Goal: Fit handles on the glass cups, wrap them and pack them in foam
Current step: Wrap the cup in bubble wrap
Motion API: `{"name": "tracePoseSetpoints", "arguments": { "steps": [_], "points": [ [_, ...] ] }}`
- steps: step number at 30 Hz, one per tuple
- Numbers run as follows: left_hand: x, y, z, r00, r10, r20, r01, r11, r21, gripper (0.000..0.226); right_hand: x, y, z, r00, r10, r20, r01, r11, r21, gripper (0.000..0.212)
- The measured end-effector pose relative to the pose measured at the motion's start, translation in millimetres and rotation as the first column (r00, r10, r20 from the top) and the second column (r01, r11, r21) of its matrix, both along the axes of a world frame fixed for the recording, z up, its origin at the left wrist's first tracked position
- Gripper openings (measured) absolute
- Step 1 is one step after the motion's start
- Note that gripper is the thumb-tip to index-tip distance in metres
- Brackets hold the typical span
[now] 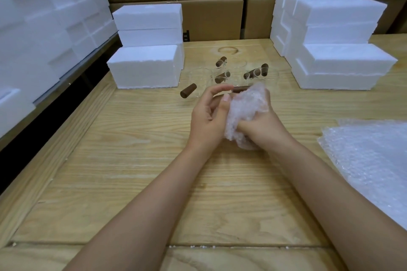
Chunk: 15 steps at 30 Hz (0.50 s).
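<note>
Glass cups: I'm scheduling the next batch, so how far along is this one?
Done: brown handles look fitted on the standing cups. In hand: left hand and right hand hold a bubble wrap bundle, one handle poking out. Left: wrapping the others, packing into foam blocks.

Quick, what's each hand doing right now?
Left hand: fingertip on the handle; grip cannot be told.
Right hand: holding the wrapped cup.

Near tabletop (pixel 136 182) open; foam stacks (pixel 144 68) flank glass cups (pixel 201 78) (lane between).
</note>
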State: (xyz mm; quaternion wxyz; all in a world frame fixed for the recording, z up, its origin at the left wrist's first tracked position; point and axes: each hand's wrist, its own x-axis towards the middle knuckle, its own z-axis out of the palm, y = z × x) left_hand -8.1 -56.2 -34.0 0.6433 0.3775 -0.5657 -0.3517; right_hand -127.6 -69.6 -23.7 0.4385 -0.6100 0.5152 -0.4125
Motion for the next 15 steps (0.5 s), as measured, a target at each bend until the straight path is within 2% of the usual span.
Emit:
{"name": "tracePoseSetpoints", "arguments": {
  "steps": [2, 3, 6, 9, 10, 11, 13, 15],
  "points": [
    [-2.4, 3.3, 1.2, 0.998, -0.053, -0.020, 0.053, 0.999, -0.007, 0.018, 1.4, 1.7, 0.4, 0.996, -0.038, -0.082, 0.035, 0.999, -0.040, 0.015],
    [-2.7, 5.1, 1.5, 0.997, -0.081, -0.010, 0.081, 0.997, -0.008, 0.022, 0.9, 0.2, -1.6, 0.988, -0.106, -0.108, 0.099, 0.993, -0.068, 0.010],
    [-2.7, 8.0, -0.2, 0.986, -0.116, 0.122, 0.116, 0.993, 0.010, 0.046, 0.4, -1.4, -3.2, 0.970, -0.237, -0.061, 0.230, 0.967, -0.106, 0.024],
    [-3.2, 5.9, -1.7, 0.978, -0.053, 0.202, 0.030, 0.993, 0.114, 0.056, 0.0, 0.2, -2.3, 0.965, -0.263, -0.026, 0.256, 0.954, -0.155, 0.015],
    [-4.2, 5.5, -1.9, 0.980, -0.037, 0.198, 0.007, 0.989, 0.147, 0.055, 0.1, 2.4, -1.1, 0.970, -0.243, 0.022, 0.244, 0.957, -0.158, 0.015],
    [-5.0, 5.4, -2.5, 0.979, -0.017, 0.201, -0.013, 0.989, 0.148, 0.051, -0.6, 4.7, -1.1, 0.976, -0.207, 0.072, 0.216, 0.963, -0.159, 0.025],
    [-6.4, 6.4, -3.3, 0.972, 0.056, 0.227, -0.072, 0.995, 0.062, 0.047, -2.5, 8.3, 0.4, 0.984, -0.084, 0.154, 0.111, 0.977, -0.181, 0.039],
    [-3.8, 5.3, -5.2, 0.971, 0.123, 0.204, -0.125, 0.992, -0.003, 0.053, -4.0, 10.0, 2.6, 0.956, 0.088, 0.278, -0.031, 0.979, -0.202, 0.038]
  ]
}}
